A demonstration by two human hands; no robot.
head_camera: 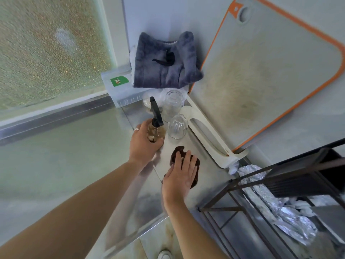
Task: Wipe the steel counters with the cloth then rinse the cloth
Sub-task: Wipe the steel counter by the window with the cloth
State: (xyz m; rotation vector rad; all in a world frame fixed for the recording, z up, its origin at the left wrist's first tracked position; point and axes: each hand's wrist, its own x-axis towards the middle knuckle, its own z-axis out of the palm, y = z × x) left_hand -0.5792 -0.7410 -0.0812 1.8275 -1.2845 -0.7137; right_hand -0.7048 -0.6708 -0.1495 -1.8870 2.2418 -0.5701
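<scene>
So right now I'm watching the right hand's fingers (186,161) lying straight and spread, pressing flat on the cloth (194,165), a dark brown rag that's sitting on the narrow steel counter (179,144) just in front of the white rack. The right hand (180,175) isn't bunching it up, just pushing down on it like it's mid-wipe. Over on the other side the left hand (142,142) is curling its fingers round the bottle (155,131), an amber spray bottle with a black trigger head, standing right beside the cloth; I'm guessing it's being held or shifted out of the way so the cloth can get under there. Just past it two glasses (177,127) are standing on the same strip, so that end is looking crowded. Behind those a grey towel (164,62) is draped over a box, and a big board (261,71) with an orange rim is leaning in the rack. As for progress, I'm calling this the wiping stage and nowhere near finished: the steel near the cloth is looking hazy and streaky, the wide counter to the left isn't being touched, and no tap or running water is showing anywhere, so I'd say the rinse is all to come.
</scene>
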